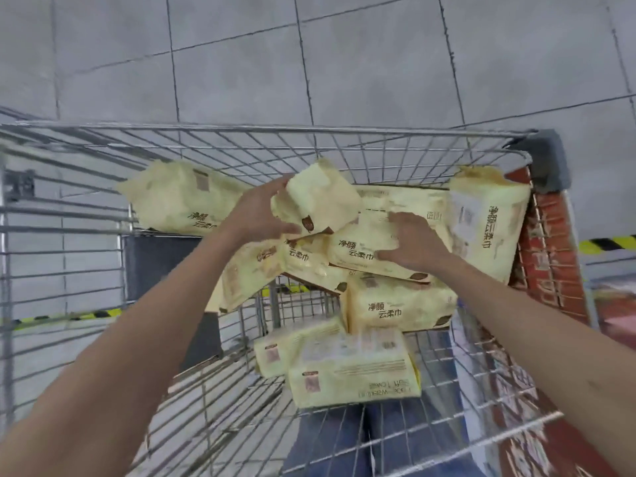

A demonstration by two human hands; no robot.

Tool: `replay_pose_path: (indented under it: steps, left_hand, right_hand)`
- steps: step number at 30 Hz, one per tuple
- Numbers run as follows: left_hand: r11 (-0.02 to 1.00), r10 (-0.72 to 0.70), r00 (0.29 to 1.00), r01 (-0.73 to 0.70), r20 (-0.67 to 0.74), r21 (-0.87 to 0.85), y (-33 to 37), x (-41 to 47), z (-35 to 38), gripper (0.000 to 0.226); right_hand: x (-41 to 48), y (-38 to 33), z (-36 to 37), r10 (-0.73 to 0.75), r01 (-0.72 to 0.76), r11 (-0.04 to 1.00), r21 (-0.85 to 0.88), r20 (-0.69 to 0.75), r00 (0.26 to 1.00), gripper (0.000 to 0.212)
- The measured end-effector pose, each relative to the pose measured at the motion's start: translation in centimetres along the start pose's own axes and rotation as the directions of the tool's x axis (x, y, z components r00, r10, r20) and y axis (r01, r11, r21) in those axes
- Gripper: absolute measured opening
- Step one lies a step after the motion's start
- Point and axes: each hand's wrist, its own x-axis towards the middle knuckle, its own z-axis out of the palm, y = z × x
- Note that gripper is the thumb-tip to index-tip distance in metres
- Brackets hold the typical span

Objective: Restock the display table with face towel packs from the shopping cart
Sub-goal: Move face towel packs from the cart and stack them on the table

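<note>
My left hand [260,215] grips one end of a tilted pack [323,196] over the middle of the shopping cart [275,127], thumb and fingers curled round it. My right hand [413,244] lies spread on the flat pack [358,254] just beneath, pressing but clasping nothing. Held by one end only, the slick wrapper could slip free and drop back into the cart. Pulling either pack may unsettle the lower packs [395,304], and the upright pack [488,228] leaning on the cart's right wall could topple. The display tabletop is out of view.
</note>
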Motion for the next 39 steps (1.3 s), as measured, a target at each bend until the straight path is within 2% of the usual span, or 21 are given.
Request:
replay_pose_path:
  steps: [2, 8, 13, 19, 26, 30, 33, 35, 37, 39]
  left_hand:
    - [0.999, 0.011, 0.999, -0.012, 0.031, 0.049, -0.2, 1.7, 0.2, 0.093]
    - [0.997, 0.049, 0.988, -0.056, 0.144, 0.049, -1.8, 4.8, 0.8, 0.106]
    - [0.997, 0.059, 0.97, -0.067, 0.238, 0.027, -2.1, 5.8, 0.7, 0.103]
    - [0.99, 0.136, 0.978, -0.14, 0.156, 0.013, -1.9, 5.4, 0.9, 0.107]
    - [0.958, 0.21, 0.965, -0.235, 0.16, 0.162, -2.2, 5.2, 1.4, 0.109]
    - [0.895, 0.271, 0.951, -0.306, 0.15, 0.324, -2.0, 4.8, 1.5, 0.106]
    - [0.846, 0.344, 0.924, -0.383, 0.169, 0.372, -1.6, 4.4, 1.4, 0.109]
    - [0.868, 0.37, 0.92, -0.391, 0.126, 0.306, -0.8, 3.5, 1.5, 0.111]
    - [0.933, 0.348, 0.938, -0.346, -0.001, 0.094, 0.1, 2.3, 1.3, 0.109]
    - [0.952, 0.269, 0.954, -0.284, -0.129, -0.111, 0.6, 1.0, 0.8, 0.107]
  right_hand:
    - [1.3, 1.1, 1.0, -0.021, 0.018, 0.993, -0.114, -0.022, 1.0, 0.096]
    - [2.5, 2.1, 2.6, -0.052, 0.03, 0.987, -0.16, -0.136, 0.989, 0.108]
    - [3.3, 1.7, 2.4, -0.091, 0.066, 0.967, -0.248, -0.092, 0.992, 0.112]
    - [3.8, 1.0, 1.6, -0.068, 0.063, 0.948, -0.312, -0.003, 0.998, 0.111]
    - [3.5, 1.1, 1.4, -0.067, 0.072, 0.957, -0.281, 0.026, 0.997, 0.11]
    - [2.9, 1.5, 1.5, -0.072, 0.07, 0.971, -0.227, 0.0, 0.997, 0.111]
    - [2.2, 2.1, 1.2, -0.084, 0.076, 0.975, -0.207, -0.029, 0.996, 0.108]
    - [1.6, 2.5, 0.7, -0.09, 0.078, 0.984, -0.158, -0.071, 0.993, 0.105]
    - [0.9, 2.5, 0.2, -0.106, 0.095, 0.991, -0.093, -0.126, 0.986, 0.107]
    - [-0.1, 2.2, -0.5, -0.12, 0.118, 0.993, -0.021, -0.188, 0.975, 0.107]
